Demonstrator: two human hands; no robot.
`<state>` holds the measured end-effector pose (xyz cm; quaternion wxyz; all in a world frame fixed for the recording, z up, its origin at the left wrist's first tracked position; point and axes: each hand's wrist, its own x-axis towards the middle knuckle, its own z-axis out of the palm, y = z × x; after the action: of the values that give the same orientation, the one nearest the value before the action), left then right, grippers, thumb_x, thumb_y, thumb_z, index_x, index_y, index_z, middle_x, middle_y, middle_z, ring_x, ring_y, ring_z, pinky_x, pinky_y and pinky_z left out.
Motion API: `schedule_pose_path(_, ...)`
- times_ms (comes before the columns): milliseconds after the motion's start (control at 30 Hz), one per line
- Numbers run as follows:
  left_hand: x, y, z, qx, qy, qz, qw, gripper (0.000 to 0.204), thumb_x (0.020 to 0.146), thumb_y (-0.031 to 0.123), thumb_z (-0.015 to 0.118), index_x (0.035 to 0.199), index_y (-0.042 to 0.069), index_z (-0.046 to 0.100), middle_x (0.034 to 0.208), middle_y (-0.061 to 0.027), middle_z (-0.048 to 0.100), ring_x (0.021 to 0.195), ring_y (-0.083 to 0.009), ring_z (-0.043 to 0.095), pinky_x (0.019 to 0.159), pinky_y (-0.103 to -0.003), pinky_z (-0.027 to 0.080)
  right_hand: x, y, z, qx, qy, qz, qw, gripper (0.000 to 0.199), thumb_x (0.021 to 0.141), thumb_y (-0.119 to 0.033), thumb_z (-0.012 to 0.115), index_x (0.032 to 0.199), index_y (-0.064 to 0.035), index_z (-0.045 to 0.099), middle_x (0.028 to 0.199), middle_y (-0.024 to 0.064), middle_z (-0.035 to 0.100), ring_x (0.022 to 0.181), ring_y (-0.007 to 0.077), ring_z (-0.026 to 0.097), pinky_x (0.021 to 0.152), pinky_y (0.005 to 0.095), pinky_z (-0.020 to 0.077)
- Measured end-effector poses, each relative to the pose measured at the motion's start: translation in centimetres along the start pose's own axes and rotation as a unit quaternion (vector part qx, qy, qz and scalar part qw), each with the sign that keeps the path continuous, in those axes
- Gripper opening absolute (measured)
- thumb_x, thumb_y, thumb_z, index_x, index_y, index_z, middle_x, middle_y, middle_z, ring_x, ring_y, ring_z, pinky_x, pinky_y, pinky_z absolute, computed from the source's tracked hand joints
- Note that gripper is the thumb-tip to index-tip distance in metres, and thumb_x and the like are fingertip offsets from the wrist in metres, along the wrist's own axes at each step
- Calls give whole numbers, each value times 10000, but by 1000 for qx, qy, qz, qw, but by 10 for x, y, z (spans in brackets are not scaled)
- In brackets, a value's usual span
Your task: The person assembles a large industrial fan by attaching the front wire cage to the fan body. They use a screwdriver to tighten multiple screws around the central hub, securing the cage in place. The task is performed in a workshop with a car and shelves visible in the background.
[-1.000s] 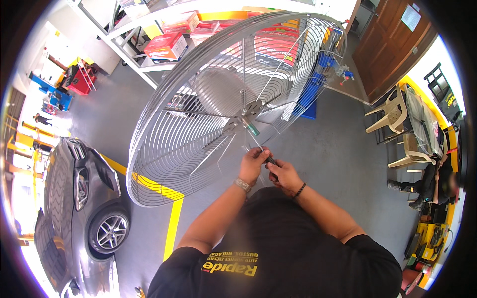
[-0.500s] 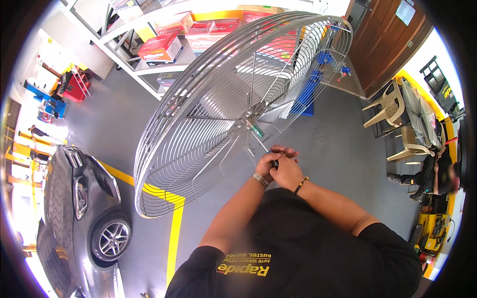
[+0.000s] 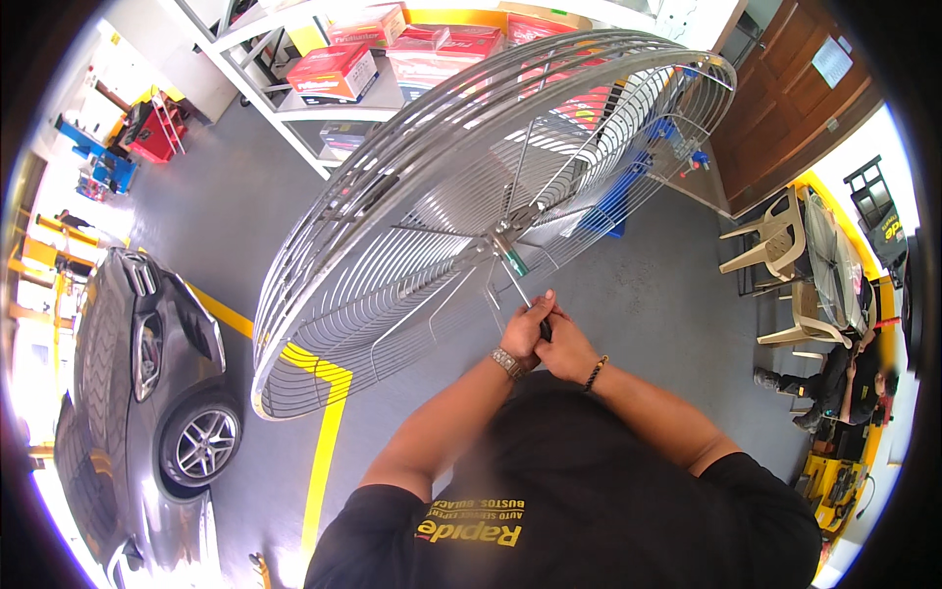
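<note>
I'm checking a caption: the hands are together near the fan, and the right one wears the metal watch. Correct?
Not quite: the head view shows the left hand wearing the metal watch. It and the right hand are together near the fan.

The left hand (image 3: pixel 526 332) and right hand (image 3: pixel 571 351) hide most of a dark tool handle (image 3: pixel 546 332). Fan-guard wires (image 3: pixel 294 378) partly veil red boxes (image 3: pixel 574 98) toward the right end of the shelf (image 3: pixel 304 114). The lower edge crops the grey car (image 3: pixel 147 393); the door notice (image 3: pixel 833 62) is too small to read.

Glossy metal wire fan guard (image 3: pixel 485 241)
</note>
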<state>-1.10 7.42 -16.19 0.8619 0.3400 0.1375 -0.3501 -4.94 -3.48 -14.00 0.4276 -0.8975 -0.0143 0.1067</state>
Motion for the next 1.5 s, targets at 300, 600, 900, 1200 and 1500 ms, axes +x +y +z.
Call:
schedule_pose_path(300, -5, 2, 2, 66, 35, 0, 997, 285, 952, 318, 628, 904, 41, 582, 894, -88, 632, 853, -193, 607, 783, -338, 502, 3, 4, -5, 130, -67, 4, 989, 566, 854, -90, 559, 1378, 41, 391, 1154, 171, 577, 894, 236, 607, 771, 354, 508)
schedule_pose_path(600, -55, 2, 28, 142, -137, 56, 979, 500, 947, 218, 632, 1336, 18, 391, 1227, -150, 589, 1110, -236, 592, 957, -378, 477, -79, -38, -70, 157, -30, -27, 987, 473, 868, -69, 548, 1332, -7, 481, 1199, 245, 591, 1102, 431, 569, 947, 408, 465)
schedule_pose_path(900, -66, 48, 62, 88, -69, 202, 973, 573, 974, 119, 559, 1466, 84, 267, 1194, -169, 603, 1005, -190, 628, 783, -319, 569, -71, -69, -85, -52, 196, -192, 960, 478, 844, -89, 609, 1315, -57, 535, 914, 145, 626, 685, 334, 633, 598, 393, 524)
schedule_pose_path(1200, -68, 53, 57, 73, -74, 195, 975, 593, 971, 98, 544, 1476, 72, 234, 1169, -165, 603, 964, -190, 634, 771, -324, 573, -71, -76, -75, -84, 217, -184, 955, 482, 824, -66, 634, 1301, -52, 564, 882, 139, 600, 663, 319, 609, 571, 393, 496)
schedule_pose_path(1500, -67, 55, 53, 70, -94, 191, 975, 619, 971, 90, 542, 1493, 63, 212, 1182, -169, 600, 968, -188, 636, 772, -321, 573, -72, -81, -72, -98, 236, -190, 948, 472, 827, -63, 633, 1295, -60, 572, 882, 128, 595, 668, 310, 615, 570, 381, 502)
